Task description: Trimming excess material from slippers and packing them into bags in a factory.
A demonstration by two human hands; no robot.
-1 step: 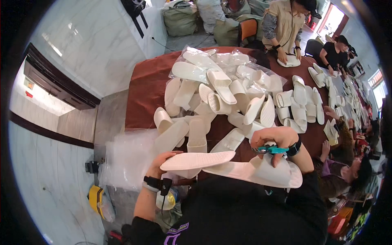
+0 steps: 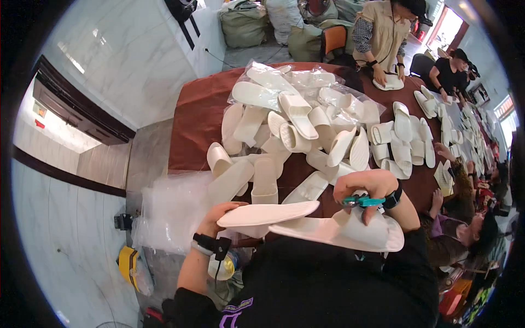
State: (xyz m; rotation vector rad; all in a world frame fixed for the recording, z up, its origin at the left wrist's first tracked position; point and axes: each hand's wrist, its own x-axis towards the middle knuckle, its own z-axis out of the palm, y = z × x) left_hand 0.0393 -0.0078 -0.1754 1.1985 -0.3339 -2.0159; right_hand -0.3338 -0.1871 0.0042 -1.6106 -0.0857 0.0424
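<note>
My left hand (image 2: 217, 217) grips one end of a white slipper (image 2: 268, 214) that lies flat, sole up, close to my chest. Beside it a second white slipper (image 2: 342, 232) points right, its strap under my right hand (image 2: 365, 188). That hand is curled around small teal-handled scissors (image 2: 362, 201) and rests on the slipper's strap. Both wrists wear dark bands. A big heap of white slippers (image 2: 298, 134) covers the dark red table (image 2: 197, 117) just beyond my hands.
Clear plastic bags (image 2: 172, 210) hang off the table's near left corner. More slippers (image 2: 407, 142) run along the table to the right, where several other people sit or stand working. Stuffed sacks (image 2: 246, 24) sit on the floor at the far end.
</note>
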